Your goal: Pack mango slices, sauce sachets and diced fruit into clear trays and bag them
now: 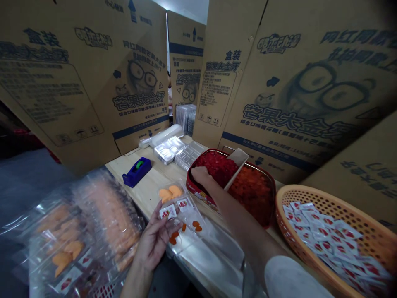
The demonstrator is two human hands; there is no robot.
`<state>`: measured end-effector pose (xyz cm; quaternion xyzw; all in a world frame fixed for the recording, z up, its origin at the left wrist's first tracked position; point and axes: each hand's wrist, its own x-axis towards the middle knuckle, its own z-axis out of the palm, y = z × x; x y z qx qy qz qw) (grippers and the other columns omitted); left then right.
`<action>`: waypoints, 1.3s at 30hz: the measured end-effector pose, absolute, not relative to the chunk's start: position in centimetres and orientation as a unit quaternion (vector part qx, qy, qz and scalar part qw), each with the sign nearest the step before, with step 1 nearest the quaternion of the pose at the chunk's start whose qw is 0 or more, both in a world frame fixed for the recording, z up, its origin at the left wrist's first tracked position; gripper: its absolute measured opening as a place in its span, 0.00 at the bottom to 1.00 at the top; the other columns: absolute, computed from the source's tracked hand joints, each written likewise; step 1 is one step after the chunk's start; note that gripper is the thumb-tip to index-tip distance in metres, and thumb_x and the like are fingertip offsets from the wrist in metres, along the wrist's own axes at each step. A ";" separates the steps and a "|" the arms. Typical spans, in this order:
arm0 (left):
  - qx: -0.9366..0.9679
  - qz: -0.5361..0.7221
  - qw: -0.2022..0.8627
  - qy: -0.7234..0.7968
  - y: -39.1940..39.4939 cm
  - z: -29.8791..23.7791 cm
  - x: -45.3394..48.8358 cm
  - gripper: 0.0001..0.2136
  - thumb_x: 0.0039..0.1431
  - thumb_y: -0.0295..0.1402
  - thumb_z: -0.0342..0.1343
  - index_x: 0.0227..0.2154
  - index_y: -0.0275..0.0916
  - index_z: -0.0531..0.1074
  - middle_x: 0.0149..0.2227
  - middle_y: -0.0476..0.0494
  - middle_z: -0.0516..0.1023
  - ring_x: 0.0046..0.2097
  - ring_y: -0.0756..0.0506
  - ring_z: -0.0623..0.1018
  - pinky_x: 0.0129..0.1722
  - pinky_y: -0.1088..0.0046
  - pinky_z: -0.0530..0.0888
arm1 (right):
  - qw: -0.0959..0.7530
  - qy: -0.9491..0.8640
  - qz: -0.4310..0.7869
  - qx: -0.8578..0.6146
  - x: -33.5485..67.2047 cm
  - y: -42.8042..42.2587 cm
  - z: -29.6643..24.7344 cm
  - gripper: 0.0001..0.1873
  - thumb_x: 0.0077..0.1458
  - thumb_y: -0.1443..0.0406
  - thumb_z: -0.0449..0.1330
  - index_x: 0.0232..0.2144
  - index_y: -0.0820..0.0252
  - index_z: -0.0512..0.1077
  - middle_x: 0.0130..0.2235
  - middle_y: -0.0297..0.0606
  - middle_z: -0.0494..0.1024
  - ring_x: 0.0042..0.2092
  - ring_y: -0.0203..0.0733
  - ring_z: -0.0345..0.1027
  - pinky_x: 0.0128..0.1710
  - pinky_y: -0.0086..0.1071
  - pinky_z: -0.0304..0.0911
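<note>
The person's left hand (153,241) is open and palm-up, narrowly cradling a clear plastic blister tray (179,209) by its edge, with the fingers spread beneath it. In the tray lie two orange mango-shaped pieces (169,193) and small white sachets with red marks (168,212). Smaller orange bits (195,226) sit further along the clear plastic, though it is hard to make out whether they lie in cavities.

The right hand (200,174) is curled, knuckles up, on red granules (217,167) in a red-rimmed metal tray (201,191). Its fingers are hidden, so I cannot tell whether it is gripping any granules. Orange granules (252,194) fill the other side, beyond a pale flat scoop (237,166) standing tilted between them.

On the pale wooden counter (149,194) are a blue tape dispenser (137,171) and stacked clear trays (189,154). To the right, a round orange woven basket (297,198) holds loose white-and-red sachets (328,236), cut off by the frame's edge. A bulging clear bag of packed orange pieces (87,231) sits lower left, partly cut off. Tall printed cardboard cartons (294,87) stand behind.
</note>
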<state>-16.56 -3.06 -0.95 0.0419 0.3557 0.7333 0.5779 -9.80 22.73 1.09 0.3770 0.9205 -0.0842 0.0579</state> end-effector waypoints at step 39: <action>0.089 0.674 0.661 0.319 -5.1 0.7 -11.1 0.26 0.51 0.17 0.50 0.53 0.43 0.58 0.38 0.45 0.77 0.40 0.44 0.78 0.44 0.59 0.73 | -0.374 0.791 -0.206 0.438 9.1 0.5 2.6 0.12 0.58 0.65 0.49 0.38 0.59 0.71 0.38 0.41 0.74 0.41 0.41 0.66 0.42 0.34 0.60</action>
